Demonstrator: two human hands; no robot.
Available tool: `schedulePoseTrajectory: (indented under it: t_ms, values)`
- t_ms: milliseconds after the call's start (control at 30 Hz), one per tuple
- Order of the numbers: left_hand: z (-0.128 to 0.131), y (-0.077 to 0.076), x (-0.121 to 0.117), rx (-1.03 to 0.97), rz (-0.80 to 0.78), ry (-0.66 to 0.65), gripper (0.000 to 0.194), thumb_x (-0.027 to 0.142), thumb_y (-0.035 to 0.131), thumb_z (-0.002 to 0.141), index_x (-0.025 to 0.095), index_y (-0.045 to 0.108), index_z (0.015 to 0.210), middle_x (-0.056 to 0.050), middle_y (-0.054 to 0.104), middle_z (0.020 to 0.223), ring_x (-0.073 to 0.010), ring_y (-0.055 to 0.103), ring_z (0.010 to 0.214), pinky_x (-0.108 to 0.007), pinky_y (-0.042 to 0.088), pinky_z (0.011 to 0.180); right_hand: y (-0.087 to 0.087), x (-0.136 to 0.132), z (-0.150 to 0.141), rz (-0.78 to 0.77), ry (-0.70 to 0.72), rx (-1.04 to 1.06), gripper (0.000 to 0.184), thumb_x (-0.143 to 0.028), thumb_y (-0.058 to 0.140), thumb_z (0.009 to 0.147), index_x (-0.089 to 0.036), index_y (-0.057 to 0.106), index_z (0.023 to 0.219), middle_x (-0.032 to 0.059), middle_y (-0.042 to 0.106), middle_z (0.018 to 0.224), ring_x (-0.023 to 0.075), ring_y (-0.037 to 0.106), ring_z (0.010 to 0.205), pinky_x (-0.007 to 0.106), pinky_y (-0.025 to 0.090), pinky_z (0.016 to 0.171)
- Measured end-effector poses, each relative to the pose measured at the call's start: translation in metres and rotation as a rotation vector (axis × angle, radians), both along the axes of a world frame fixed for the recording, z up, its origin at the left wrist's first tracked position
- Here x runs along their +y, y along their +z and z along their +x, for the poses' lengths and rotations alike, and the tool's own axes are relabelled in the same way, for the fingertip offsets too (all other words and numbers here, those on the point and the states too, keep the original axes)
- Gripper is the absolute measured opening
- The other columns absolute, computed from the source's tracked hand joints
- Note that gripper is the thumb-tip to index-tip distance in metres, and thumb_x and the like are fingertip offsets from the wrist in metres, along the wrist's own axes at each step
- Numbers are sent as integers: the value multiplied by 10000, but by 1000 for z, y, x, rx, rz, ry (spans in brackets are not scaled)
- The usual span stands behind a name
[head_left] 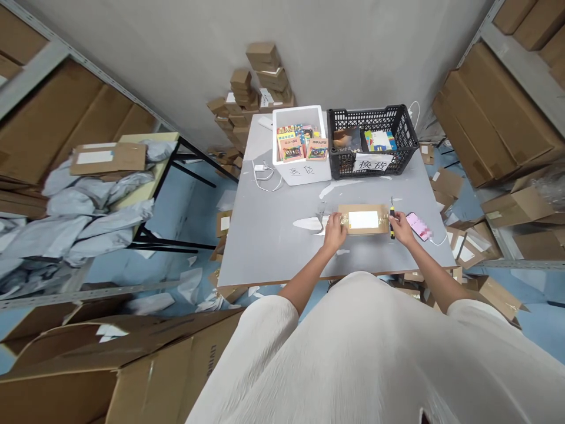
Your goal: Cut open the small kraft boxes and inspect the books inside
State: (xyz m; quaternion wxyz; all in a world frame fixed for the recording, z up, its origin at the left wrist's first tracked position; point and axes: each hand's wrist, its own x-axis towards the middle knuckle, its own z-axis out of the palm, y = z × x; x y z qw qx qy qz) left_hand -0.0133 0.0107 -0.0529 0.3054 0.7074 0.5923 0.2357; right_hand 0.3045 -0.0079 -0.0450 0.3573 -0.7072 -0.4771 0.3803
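A small cardboard box (pixel 364 229) with a white label on top lies on the grey table (pixel 269 235). My left hand (pixel 335 234) grips its left end, fingers bent over the edge. At the opposite end, my right hand (pixel 401 228) is closed around a yellow and black utility knife (pixel 392 222), whose thin tip points away from me. The knife is close beside the box's taped right end; whether the two touch I cannot tell. Just right of that hand lies a phone (pixel 418 227) with a lit pink screen and a white cable.
A white foam box (pixel 304 174) of books and a black plastic crate (pixel 375 159) stand along the table's far side. Paper scraps (pixel 309 224) and a white charger (pixel 259 168) lie on the tabletop. Grey parcels (pixel 106 194) fill the left shelf; cartons (pixel 494 294) litter the floor.
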Motion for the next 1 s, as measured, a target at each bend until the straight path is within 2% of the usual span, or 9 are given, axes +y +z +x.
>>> schedulePoseTrajectory:
  t_ms: [133, 233, 333, 433, 533, 667, 767, 1000]
  values:
    - [6, 4, -10, 173, 68, -218, 527, 168, 512, 1000, 226, 594, 1517, -183, 586, 1581, -371, 516, 1510, -580, 408, 1261, 11, 3, 1, 9, 26, -67, 729, -824, 538, 963, -233, 607, 1385, 181, 747, 1374, 342, 742, 1179, 540, 577, 1075]
    - [10, 5, -16, 217, 81, -273, 602, 158, 530, 984, 238, 557, 1580, -177, 531, 1682, -364, 464, 1583, -593, 349, 1304, 27, 11, 2, 32, 94, -171, 658, -739, 453, 1044, -238, 684, 1402, 154, 782, 1315, 347, 743, 1138, 544, 577, 1067]
    - [13, 2, -20, 209, 86, -276, 677, 154, 558, 958, 226, 522, 1630, -183, 486, 1737, -369, 426, 1628, -597, 329, 1321, 44, 23, -3, 28, 305, -273, 584, -667, 471, 1071, -255, 784, 1343, 117, 820, 1262, 365, 737, 1160, 517, 575, 1061]
    - [13, -1, -20, 195, 94, -286, 687, 153, 567, 948, 205, 529, 1632, -187, 484, 1746, -369, 424, 1637, -592, 320, 1333, 55, 40, -17, -7, 527, -382, 508, -609, 546, 1059, -279, 824, 1327, 91, 832, 1294, 374, 739, 1192, 490, 566, 1061]
    - [11, -4, -20, 180, 107, -299, 675, 150, 568, 949, 178, 544, 1623, -195, 491, 1744, -360, 430, 1640, -576, 314, 1344, 61, 56, -37, 13, 694, -473, 458, -560, 552, 1075, -281, 845, 1291, 94, 826, 1334, 365, 739, 1221, 451, 553, 1045]
    - [9, -6, -18, 166, 115, -311, 720, 137, 588, 927, 180, 537, 1644, -185, 498, 1745, -355, 426, 1647, -570, 336, 1337, 65, 74, -58, 24, 865, -569, 453, -513, 493, 1112, -267, 866, 1184, 103, 853, 1218, 327, 753, 1133, 382, 529, 940]
    - [9, -8, -17, 171, 119, -312, 752, 120, 599, 907, 189, 533, 1653, -178, 499, 1748, -353, 435, 1644, -567, 351, 1332, 66, 82, -68, 9, 907, -611, 463, -526, 484, 1117, -268, 867, 1153, 99, 859, 1146, 308, 751, 1058, 358, 503, 876]
    - [8, -13, -17, 159, 142, -320, 753, 105, 599, 891, 173, 543, 1639, -183, 474, 1764, -349, 422, 1655, -553, 355, 1335, 65, 90, -78, 17, 936, -643, 462, -591, 521, 1100, -277, 854, 1165, 83, 857, 1027, 298, 737, 1008, 340, 478, 845]
